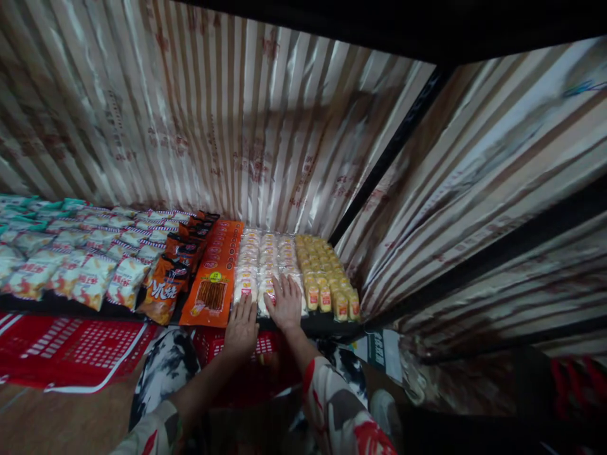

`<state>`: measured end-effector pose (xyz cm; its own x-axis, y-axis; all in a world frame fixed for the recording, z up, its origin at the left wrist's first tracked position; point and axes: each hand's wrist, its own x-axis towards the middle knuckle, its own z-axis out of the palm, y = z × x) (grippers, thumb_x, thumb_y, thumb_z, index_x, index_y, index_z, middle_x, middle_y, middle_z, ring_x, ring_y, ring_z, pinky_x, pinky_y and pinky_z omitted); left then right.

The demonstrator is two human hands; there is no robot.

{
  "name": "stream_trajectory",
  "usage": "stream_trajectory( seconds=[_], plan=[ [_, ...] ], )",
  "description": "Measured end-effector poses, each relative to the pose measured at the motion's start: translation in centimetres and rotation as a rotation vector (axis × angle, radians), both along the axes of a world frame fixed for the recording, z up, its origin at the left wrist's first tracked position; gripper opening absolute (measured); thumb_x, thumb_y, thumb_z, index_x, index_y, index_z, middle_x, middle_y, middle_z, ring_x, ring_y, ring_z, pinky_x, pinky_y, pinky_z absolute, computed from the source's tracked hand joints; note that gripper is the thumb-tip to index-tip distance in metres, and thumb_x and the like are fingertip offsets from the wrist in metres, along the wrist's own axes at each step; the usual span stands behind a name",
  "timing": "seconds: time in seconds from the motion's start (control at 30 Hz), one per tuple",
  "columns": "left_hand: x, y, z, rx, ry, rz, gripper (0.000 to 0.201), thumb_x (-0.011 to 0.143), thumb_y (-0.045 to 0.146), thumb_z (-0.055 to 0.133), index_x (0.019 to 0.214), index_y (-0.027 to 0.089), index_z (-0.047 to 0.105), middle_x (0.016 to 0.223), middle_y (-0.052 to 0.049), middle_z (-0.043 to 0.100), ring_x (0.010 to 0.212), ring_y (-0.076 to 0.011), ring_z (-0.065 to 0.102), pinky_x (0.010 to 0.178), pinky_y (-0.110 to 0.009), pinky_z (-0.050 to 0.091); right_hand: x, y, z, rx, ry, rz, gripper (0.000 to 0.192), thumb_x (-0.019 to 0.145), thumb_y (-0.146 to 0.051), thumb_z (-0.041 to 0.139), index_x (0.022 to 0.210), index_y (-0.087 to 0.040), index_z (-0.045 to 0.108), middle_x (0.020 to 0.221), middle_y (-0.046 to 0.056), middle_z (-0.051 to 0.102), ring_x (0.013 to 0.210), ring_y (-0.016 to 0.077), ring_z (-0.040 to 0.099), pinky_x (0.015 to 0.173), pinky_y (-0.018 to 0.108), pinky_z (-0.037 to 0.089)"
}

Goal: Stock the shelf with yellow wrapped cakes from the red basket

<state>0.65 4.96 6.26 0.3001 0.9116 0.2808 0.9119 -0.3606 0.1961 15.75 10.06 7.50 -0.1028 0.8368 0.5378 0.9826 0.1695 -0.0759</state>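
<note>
Both hands reach forward, backs up. Left hand (241, 328): open, fingers stretched out and close together, tips at the front end of the left column of small white packets (268, 253). Right hand (286, 304): open too, fingers somewhat spread, lying over the front of the middle and right columns. Neither hand is closed round anything; exact contact under the palms is hidden.

White packets: three columns running back on a dark shelf (327, 325), clear wrap, red print on the front ones. Just right of them, small yellow packets (327, 272) in tight columns, red labels facing out, reaching the shelf's right end. Just left, a large flat orange bag (213, 272), brown sticks pictured near its lower end. Beyond it, a column of darker orange-and-black bags (164, 284), then several columns of white snack bags (90, 278), with green bags (14, 208) at the far left.

Below the shelf edge: a red basket (80, 344) at left, more red basketwork between the forearms. Patterned sleeves, black-and-white trousers (171, 360). Behind the goods, a striped plastic sheet (213, 95); a dark post (393, 155) slants across it at right.
</note>
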Motion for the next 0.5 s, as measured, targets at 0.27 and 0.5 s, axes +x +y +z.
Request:
stream_trajectory(
  seconds=[0.27,0.5],
  plan=[
    [-0.05,-0.46,0.15,0.031,0.019,-0.005,0.053,0.082,0.023,0.043,0.133,0.008,0.045,0.145,-0.017,0.033,0.138,-0.0290,0.022,0.109,-0.047,0.028,-0.04,-0.18,0.02,-0.022,0.010,-0.002,0.053,0.088,-0.047,0.046,0.133,-0.020,0.047,0.136,0.012,0.046,0.132,0.0279,0.027,0.107,0.046,0.017],
    [0.16,-0.58,0.35,0.039,0.020,-0.005,0.052,0.082,0.024,0.044,0.131,0.006,0.047,0.145,-0.018,0.033,0.137,-0.0302,0.024,0.109,-0.046,0.027,0.07,-0.16,-0.08,-0.042,0.014,-0.012,0.054,0.088,-0.047,0.045,0.134,-0.020,0.045,0.138,0.011,0.045,0.134,0.0273,0.025,0.107,0.046,0.017]
  ],
)
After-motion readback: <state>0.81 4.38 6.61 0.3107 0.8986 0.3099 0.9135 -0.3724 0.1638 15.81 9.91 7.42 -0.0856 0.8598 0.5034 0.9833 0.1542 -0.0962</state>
